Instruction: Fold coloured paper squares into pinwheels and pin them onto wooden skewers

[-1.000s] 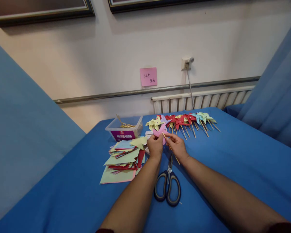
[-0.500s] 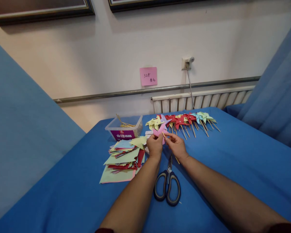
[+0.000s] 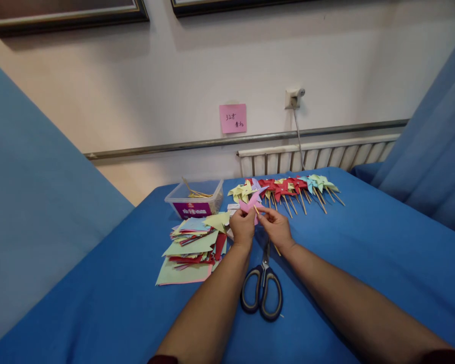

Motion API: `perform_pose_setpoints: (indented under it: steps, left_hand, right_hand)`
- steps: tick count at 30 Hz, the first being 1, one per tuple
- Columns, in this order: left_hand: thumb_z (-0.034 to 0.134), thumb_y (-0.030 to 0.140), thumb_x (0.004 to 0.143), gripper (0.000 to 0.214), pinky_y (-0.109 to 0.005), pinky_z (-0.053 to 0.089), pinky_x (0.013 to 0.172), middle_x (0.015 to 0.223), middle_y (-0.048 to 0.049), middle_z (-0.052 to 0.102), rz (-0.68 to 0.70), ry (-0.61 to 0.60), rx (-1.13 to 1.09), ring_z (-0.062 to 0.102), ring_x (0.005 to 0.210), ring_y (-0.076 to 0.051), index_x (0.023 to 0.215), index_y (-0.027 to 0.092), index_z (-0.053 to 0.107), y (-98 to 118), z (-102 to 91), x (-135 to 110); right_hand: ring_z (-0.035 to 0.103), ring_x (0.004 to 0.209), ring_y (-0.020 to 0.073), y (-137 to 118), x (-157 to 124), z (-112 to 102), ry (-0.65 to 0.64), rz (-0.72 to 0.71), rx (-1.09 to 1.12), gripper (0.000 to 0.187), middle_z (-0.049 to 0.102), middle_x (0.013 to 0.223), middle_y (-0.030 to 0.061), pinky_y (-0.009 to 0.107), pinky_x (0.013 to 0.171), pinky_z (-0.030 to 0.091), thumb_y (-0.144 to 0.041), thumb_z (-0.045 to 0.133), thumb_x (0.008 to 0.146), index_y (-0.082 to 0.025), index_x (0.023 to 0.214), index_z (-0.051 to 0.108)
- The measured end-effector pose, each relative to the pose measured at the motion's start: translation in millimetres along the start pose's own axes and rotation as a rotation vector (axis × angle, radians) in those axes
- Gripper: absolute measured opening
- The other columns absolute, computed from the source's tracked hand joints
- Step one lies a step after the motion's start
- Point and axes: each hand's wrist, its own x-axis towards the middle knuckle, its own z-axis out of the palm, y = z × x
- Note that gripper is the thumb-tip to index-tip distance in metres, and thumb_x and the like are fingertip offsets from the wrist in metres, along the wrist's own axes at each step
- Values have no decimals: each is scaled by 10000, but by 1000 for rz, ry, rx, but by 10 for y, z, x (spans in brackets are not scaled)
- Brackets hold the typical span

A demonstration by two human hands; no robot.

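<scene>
Between my hands is a pink paper pinwheel (image 3: 251, 201), with a purple blade tip pointing up and right. My left hand (image 3: 243, 227) is closed on its lower left side. The fingers of my right hand (image 3: 276, 227) pinch a thin wooden stick (image 3: 256, 209) against the back of the paper; its lower end shows beneath that hand. My fingers hide the spot where stick and paper meet. Scissors (image 3: 263, 288) with dark handles lie on the blue cloth below my hands, blades pointing away from me.
A pile of coloured paper pieces (image 3: 191, 253) lies left of my hands. Behind it stands a clear plastic box (image 3: 216, 199) with wooden sticks (image 3: 197, 194) inside. Several finished pinwheels (image 3: 282, 189) lie in a row at the back right, near the radiator (image 3: 326, 154).
Almost nothing differs. Both hands keep their hold on the pinwheel and the stick, and the view has shifted very slightly.
</scene>
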Motion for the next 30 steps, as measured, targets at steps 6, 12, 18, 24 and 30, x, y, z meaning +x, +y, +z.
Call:
perform_pose_setpoints:
  steps: [6,12,18,24,30]
  left_hand:
    - [650,343,614,220,-216,299,485,501,24,537,-3,0,-3,422,507,-100,575,128,629,8,-6,-4]
    - [651,344,612,219,-218,295,482,494,24,532,-6,5,-7,418,504,-100,562,132,627,18,-17,-8]
    - [663,333,602,215,-220,294,480,481,24,525,-18,15,-9,415,496,-98,542,131,622,56,-31,-24]
    - [654,316,611,206,-222,298,480,483,19,532,-21,22,0,418,498,-100,536,129,614,109,-45,-43]
    - [642,304,621,202,-223,297,476,469,20,529,-12,16,7,420,483,-99,517,135,604,126,-39,-61]
  right_hand:
    - [403,487,95,11,-5,2,-1,0,-8,353,521,568,-32,224,463,327,-375,634,740,-151,1003,704]
    - [414,499,103,12,-12,9,-3,-20,-23,325,521,565,-33,225,474,333,-364,624,748,-166,993,702]
    - [396,485,103,39,-12,26,13,-34,-53,324,489,539,-45,224,465,324,-368,609,758,-170,999,698]
    - [463,510,114,40,-28,36,30,-58,-151,297,576,588,-25,230,502,366,-346,579,782,-189,997,711]
    - [547,562,135,78,-27,59,59,-79,-225,292,676,685,6,244,546,422,-350,567,793,-203,997,715]
